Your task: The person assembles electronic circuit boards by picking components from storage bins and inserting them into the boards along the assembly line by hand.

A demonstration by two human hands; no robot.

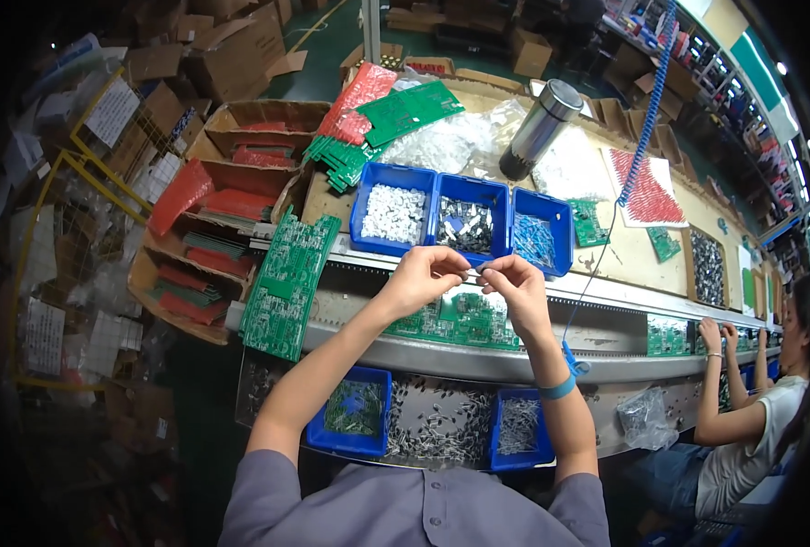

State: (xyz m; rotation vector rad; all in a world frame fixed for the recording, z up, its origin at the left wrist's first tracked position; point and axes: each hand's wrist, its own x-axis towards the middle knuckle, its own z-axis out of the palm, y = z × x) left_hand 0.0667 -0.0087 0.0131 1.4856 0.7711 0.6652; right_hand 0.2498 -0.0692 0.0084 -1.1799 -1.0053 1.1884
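My left hand (421,281) and my right hand (521,290) meet fingertip to fingertip, both pinched. Between them is something small and dark, too small to name. They hover over a green circuit board (469,316) lying in the conveyor rail and partly hidden by my hands. Just beyond stand blue bins: one of white parts (394,214), one of black and white parts (465,225), one of blue parts (534,241). A blue wrist strap (558,388) circles my right wrist, with a cord attached.
A large circuit board (288,284) rests across the rail at left, near cardboard boxes (227,219). Nearer me are two blue bins of leaded parts (353,408) (520,426). A steel flask (542,129) stands behind. A blue coiled cord (653,100) hangs at right; another person (753,415) works there.
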